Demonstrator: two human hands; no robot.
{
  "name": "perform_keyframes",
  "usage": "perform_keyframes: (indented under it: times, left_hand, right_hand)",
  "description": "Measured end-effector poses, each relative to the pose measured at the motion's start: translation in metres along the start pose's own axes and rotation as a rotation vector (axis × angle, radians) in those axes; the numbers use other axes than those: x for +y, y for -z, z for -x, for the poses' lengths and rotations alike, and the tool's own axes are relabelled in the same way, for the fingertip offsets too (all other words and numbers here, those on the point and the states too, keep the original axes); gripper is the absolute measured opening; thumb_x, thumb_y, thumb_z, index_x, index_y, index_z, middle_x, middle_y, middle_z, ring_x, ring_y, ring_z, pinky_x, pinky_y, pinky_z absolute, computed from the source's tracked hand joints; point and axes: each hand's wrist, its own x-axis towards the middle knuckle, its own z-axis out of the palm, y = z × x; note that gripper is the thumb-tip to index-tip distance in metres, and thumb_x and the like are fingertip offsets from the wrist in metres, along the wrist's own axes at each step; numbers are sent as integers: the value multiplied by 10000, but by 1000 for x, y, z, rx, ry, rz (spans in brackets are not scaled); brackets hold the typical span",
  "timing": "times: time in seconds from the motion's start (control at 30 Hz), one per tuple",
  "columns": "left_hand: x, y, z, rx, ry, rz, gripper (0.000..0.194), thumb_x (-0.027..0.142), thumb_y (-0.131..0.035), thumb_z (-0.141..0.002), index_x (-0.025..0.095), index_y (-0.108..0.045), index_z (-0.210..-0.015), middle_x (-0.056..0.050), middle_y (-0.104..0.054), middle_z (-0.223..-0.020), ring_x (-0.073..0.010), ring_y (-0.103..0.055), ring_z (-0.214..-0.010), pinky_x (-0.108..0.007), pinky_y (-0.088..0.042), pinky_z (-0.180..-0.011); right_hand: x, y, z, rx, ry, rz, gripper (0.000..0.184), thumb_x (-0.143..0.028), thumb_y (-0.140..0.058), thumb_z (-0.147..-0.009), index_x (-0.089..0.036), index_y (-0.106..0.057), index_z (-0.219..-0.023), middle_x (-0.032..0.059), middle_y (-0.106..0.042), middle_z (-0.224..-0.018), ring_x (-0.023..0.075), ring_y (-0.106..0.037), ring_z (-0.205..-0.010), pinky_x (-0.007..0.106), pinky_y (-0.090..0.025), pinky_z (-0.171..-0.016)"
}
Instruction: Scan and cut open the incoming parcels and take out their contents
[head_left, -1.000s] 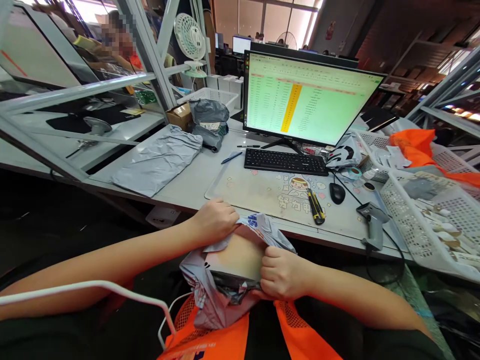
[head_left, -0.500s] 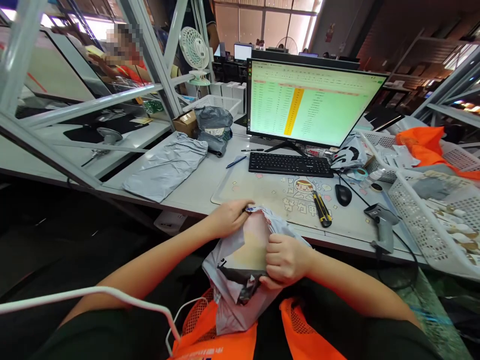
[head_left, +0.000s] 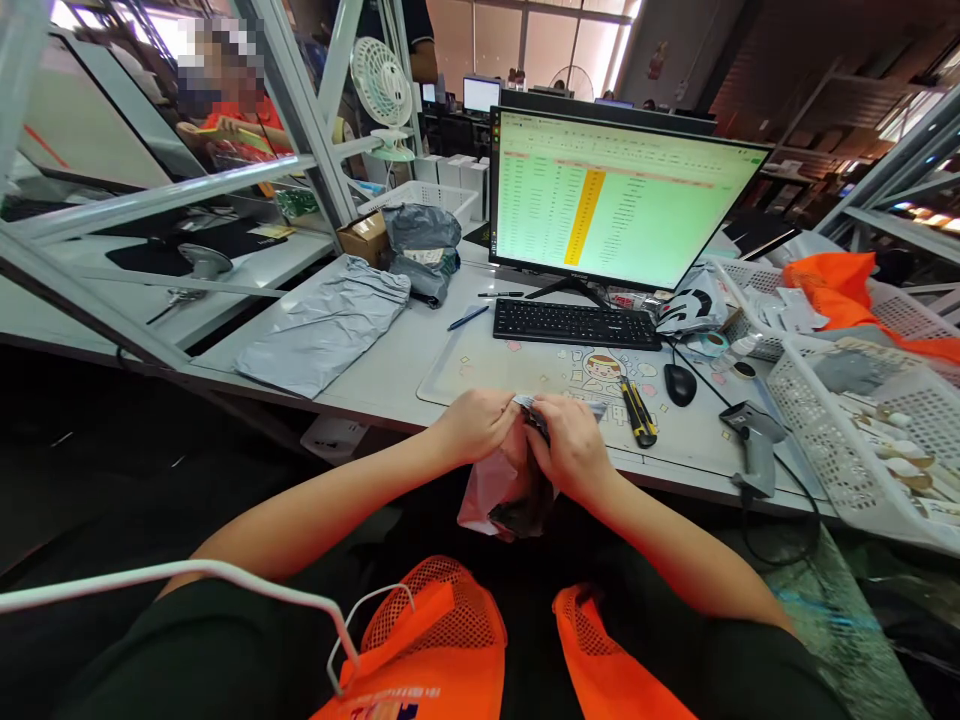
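Observation:
Both my hands grip a crumpled grey plastic mailer bag [head_left: 501,492] at the near edge of the desk. My left hand [head_left: 478,424] pinches its top left edge with closed fingers. My right hand [head_left: 571,446] is closed on its top right edge, close beside the left. The bag hangs below the hands, pinkish on its face with dark lining at the bottom. What is inside it is hidden.
A desk mat [head_left: 525,372], keyboard [head_left: 574,324], monitor [head_left: 619,196], mouse [head_left: 679,384], yellow-black utility knife [head_left: 638,411] and barcode scanner [head_left: 754,446] lie ahead. Grey mailers [head_left: 322,325] lie left. White baskets [head_left: 855,440] stand right. A person sits beyond the metal frame [head_left: 300,100].
Both hands have lifted the bag from my lap up to the desk edge and drawn together, bunching it; the flat item seen inside earlier is now out of sight.

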Motion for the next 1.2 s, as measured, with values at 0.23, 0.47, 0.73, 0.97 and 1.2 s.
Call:
perform_keyframes:
  times: [0.23,0.47,0.73,0.97,1.2]
  left_hand:
    - [8,13,15,-236,213,581,427,497,-450,-874,169,-447,-600,-4,-471,-604,-110,-402,-589,-269,-302,-590]
    - [6,-33,40,-263,648,1196,609,664,-776,-600,145,-515,-786,29,-482,-678,-81,-378,-602,-226,-299,-571]
    - [-21,-30,94,-194,386,634,717,557,-709,-807,180,-529,-1389,-86,-635,-1176,-187,-619,-923,-313,-497,-835]
    - [-27,-60,112,180,155,-131,474,447,-452,-1035,137,-612,-1356,-117,-731,-1126,-268,-703,-942,-385,-507,-806]
    - [-49,-53,90,458,213,28,421,393,-388,-1056,143,-672,-871,-63,-724,-776,-169,-694,-715,-280,-513,-680]
  right_hand:
    - [-7,3,3,-58,-32,-311,131,-156,-469,-1057,-176,-590,-1010,59,-669,-901,184,-616,-807,312,-450,-766]
    - [-11,-14,21,-229,-647,-852,281,-397,-526,-987,-181,-602,-824,-1,-578,-706,139,-528,-645,244,-393,-588]
    - [16,-12,36,-149,-808,-645,336,-474,-523,-928,-175,-603,-797,5,-561,-670,150,-517,-629,261,-356,-581]
    - [55,17,9,128,-945,-582,384,-542,-618,-850,-159,-603,-827,15,-571,-706,145,-502,-634,259,-369,-583]
    - [63,30,12,291,-1025,-542,439,-584,-672,-781,-151,-608,-815,25,-575,-707,145,-500,-626,255,-384,-567]
